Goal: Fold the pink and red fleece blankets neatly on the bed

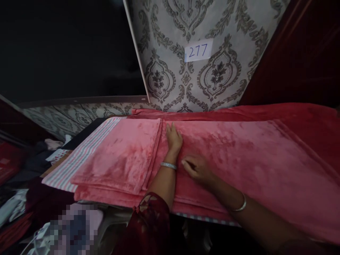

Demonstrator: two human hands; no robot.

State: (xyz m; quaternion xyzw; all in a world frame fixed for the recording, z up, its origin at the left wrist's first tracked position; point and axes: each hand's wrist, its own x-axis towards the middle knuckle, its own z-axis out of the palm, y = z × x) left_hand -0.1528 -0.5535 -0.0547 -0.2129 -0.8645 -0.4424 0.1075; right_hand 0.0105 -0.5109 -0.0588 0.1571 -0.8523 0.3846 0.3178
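Head view — pink blanket [255,156] beneath both hands [174,140] — folded part [124,152] leftward.

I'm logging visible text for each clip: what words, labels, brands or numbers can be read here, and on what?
"277": handwritten on the white paper on the patterned wallpaper.
Small marks on the lower frame of the dark screen: too small to read.

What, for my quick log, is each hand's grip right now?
Left hand: open, against the pink blanket, nothing visibly held.
Right hand: loosely curled over the blanket; whether it holds anything cannot be told.
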